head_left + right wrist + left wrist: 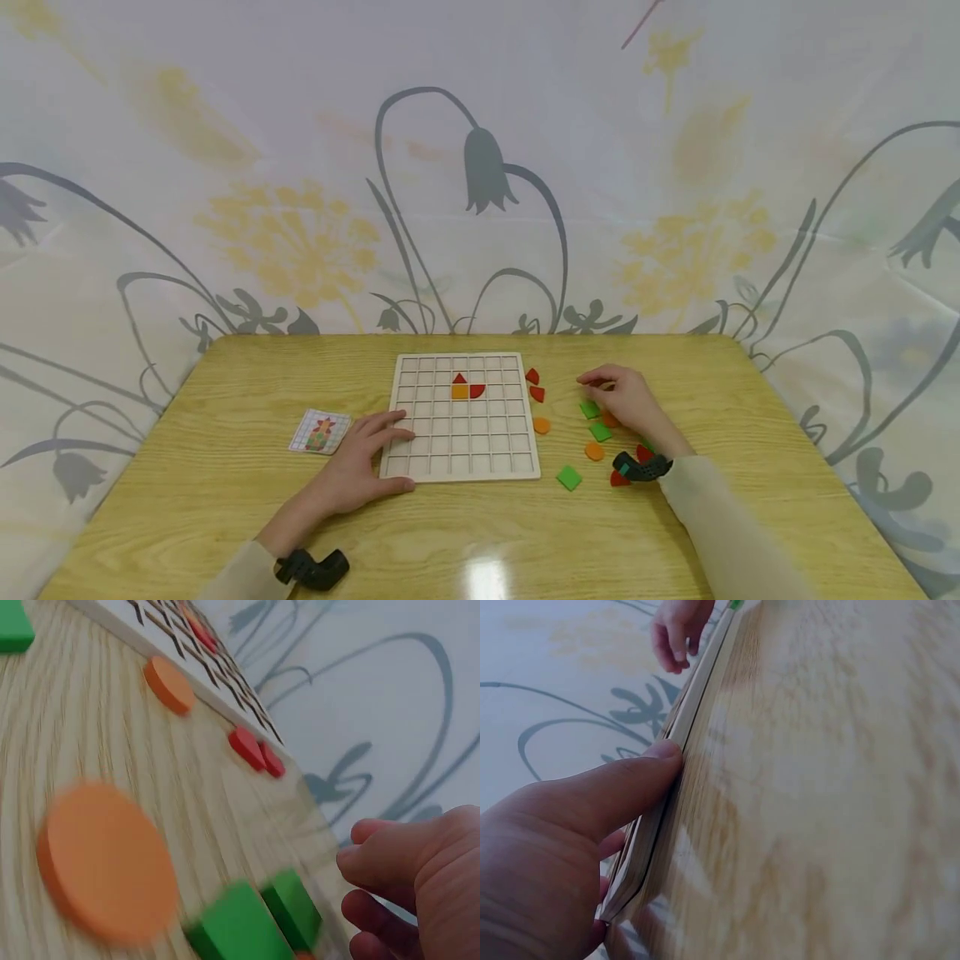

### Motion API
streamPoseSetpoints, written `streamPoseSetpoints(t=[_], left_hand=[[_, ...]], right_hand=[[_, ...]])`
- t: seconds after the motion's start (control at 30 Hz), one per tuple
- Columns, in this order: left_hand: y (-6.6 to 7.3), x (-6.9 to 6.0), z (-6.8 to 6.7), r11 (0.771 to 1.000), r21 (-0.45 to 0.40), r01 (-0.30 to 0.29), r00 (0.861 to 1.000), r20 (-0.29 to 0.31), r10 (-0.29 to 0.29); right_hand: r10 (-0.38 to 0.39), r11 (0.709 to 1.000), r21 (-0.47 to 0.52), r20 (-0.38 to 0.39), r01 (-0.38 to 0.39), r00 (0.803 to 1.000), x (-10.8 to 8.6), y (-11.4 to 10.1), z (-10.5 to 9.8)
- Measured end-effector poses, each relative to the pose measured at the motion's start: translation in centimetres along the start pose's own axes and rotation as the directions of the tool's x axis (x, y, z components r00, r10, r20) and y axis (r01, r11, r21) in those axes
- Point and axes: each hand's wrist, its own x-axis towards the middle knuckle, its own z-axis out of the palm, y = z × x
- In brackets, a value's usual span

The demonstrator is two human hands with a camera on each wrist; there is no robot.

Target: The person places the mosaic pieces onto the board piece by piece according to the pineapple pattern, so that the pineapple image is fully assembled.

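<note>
Flower-printed cloth [525, 275] hangs behind a wood-grain table [420, 542]. At the left lies a pattern card [302, 433], probably thin and bendy, best lifted by an edge. Beside it, the person's left hand [351, 477] rests on the grid board [480, 442], fingers spread over its left side, thumb at the near edge; the board looks light, stiff and apt to slide, so its rim seems the place to steady it. Upon it, a red triangle [460, 378], an orange square [460, 392] and a red quarter-circle [477, 391] fill neighbouring cells. Rightward lie a loose orange disc [542, 426] and a green square [569, 477], seemingly hard, light and best pinched by opposite edges. Farther right, the right hand [633, 404] has bent fingers close together; whether they pinch anything cannot be told.
</note>
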Motion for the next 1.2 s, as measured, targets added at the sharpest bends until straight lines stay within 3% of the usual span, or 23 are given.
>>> streamPoseSetpoints(t=[0.27, 0.43, 0.73, 1.2], left_hand=[[0.1, -0.1, 0.2, 1.000, 0.004, 0.003, 1.000, 0.004, -0.003], [0.1, -0.1, 0.2, 1.000, 0.005, 0.008, 1.000, 0.010, -0.008], [-0.1, -0.1, 0.2, 1.000, -0.006, 0.011, 1.000, 0.015, -0.011], [-0.3, -0.2, 0.1, 1.000, 0.011, -0.020, 1.000, -0.012, 0.020]], right_hand=[[-0.082, 0.997, 0.003, 0.040, 0.081, 0.996, 1.3, -1.7, 3.5], [-0.073, 0.997, -0.010, 0.071, 0.074, 0.995, 1.9, -2.9, 4.6], [-0.044, 0.996, -0.068, 0.100, 0.051, 0.994, 2.2, -3.6, 4.8], [-0.005, 1.000, 0.005, 0.112, 0.004, 0.994, 2.6, -4.2, 4.6]])
